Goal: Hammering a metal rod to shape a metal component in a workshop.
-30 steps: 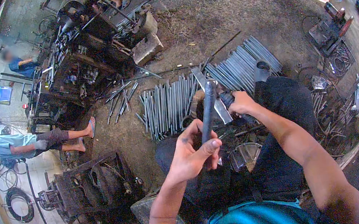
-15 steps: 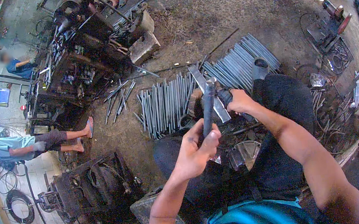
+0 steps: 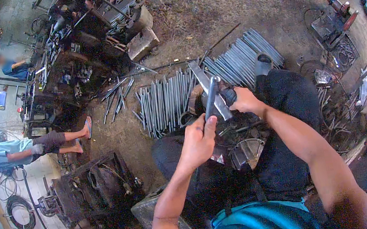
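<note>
My left hand [image 3: 199,141] is closed round the lower end of a grey metal rod [image 3: 211,96], which tilts up and away with its bright round end on top. Behind the rod a flat metal bar [image 3: 200,75] slants from upper left to lower right. My right hand [image 3: 246,101] is closed at a dark rounded piece [image 3: 229,96] beside the bar; what exactly it grips is partly hidden. Beyond my hands lie two rows of grey metal rods, a left row [image 3: 163,102] and a right row [image 3: 244,59]. A grey metal cup [image 3: 263,63] stands by my right knee.
A dark, greasy machine [image 3: 79,73] stands at the far left, with a concrete block [image 3: 143,44] beside it. Several loose rods [image 3: 117,95] lie on the floor. Co-workers are at the left and the far right. Metal scrap [image 3: 333,114] lies to my right.
The rod in my left hand looks thinner and shinier now, and its tip has dropped slightly. My left hand has shifted a little and turned. My right hand has hardly moved.
</note>
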`<state>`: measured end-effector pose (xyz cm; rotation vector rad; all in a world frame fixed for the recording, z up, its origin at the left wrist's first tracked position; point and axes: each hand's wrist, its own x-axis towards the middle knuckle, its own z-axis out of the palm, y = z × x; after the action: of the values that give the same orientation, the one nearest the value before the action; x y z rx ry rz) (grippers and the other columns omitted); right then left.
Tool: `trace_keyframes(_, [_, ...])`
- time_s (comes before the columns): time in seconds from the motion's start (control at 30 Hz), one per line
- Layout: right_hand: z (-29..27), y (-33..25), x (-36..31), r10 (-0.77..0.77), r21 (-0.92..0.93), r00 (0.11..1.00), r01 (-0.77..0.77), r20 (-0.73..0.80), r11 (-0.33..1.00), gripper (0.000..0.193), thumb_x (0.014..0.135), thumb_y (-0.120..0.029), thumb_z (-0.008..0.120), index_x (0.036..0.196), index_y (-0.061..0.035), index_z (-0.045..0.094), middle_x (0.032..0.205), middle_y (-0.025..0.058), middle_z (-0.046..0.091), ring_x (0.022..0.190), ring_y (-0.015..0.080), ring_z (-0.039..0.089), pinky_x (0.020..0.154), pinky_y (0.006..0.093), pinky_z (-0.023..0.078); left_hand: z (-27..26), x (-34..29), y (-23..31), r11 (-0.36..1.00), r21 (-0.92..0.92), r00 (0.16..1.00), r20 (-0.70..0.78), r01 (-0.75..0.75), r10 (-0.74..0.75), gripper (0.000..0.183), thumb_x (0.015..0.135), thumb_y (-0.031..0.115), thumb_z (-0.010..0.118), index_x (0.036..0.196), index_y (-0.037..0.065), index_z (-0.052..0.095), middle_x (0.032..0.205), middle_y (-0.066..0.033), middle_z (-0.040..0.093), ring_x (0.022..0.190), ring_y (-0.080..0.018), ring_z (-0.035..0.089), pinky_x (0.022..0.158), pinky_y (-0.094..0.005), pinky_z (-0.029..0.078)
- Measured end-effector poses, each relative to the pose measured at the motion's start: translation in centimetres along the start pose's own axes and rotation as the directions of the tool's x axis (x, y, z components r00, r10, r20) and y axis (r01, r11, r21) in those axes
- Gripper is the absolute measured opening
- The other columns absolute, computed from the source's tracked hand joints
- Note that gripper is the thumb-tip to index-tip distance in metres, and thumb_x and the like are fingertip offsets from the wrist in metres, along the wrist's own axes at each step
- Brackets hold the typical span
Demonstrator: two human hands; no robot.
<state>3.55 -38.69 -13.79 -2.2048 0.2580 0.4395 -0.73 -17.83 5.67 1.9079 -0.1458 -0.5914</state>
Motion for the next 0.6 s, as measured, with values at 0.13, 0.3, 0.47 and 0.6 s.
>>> trace_keyframes(0.13, [0.0,1.2,1.2,0.033,0.119,0.999,-0.029,-0.028,0.992,0.054,0.059,-0.018,0.080,0.103,0.0061,0.059,0.080,0.0195,0.064,0.070,0.0302,0.061,0.063,0.0372,0.049,0.4,5.5,-7.2,0.979,0.205,0.995,-0.098,-0.009,0.029,0.042,0.100,0.039,0.044,0.075,0.005,0.049,0.055,0.0017,0.044,0.047,-0.0090,0.040,0.045,-0.0284,0.035])
trace_keyframes(0.3, [-2.2,-2.6,-0.2,0.234,0.320,0.970,-0.244,0.071,0.915,0.038,0.060,-0.013,0.078,0.088,0.0050,0.061,0.065,0.0136,0.063,0.048,0.0200,0.060,0.045,0.0353,0.050,0.0,10.0,-13.7,0.939,0.114,0.946,-0.032,0.325,-0.324,0.049,0.097,0.046,0.046,0.075,0.003,0.052,0.053,-0.0019,0.044,0.044,-0.0145,0.044,0.043,-0.0336,0.038])
trace_keyframes(0.47, [-3.8,-5.8,-1.0,0.115,0.314,0.993,-0.097,-0.040,0.945,0.049,0.061,-0.021,0.080,0.096,0.0068,0.061,0.077,0.0164,0.067,0.056,0.0221,0.064,0.053,0.0352,0.052,0.4,11.4,-16.6,0.846,0.459,0.961,-0.076,0.272,-0.267,0.056,0.097,0.046,0.044,0.086,-0.007,0.062,0.081,-0.0293,0.063,0.080,-0.0493,0.061,0.072,-0.0472,0.048])
trace_keyframes(0.6, [-5.2,-8.4,-0.8,-0.264,-0.014,0.856,0.288,-0.444,0.958,0.048,0.064,-0.021,0.081,0.098,0.0060,0.061,0.082,0.0163,0.068,0.076,0.0322,0.063,0.075,0.0391,0.049,0.5,12.4,-17.7,0.893,0.420,0.983,0.020,0.158,-0.184,0.057,0.097,0.042,0.042,0.088,-0.010,0.063,0.091,-0.0338,0.060,0.092,-0.0499,0.058,0.082,-0.0527,0.045])
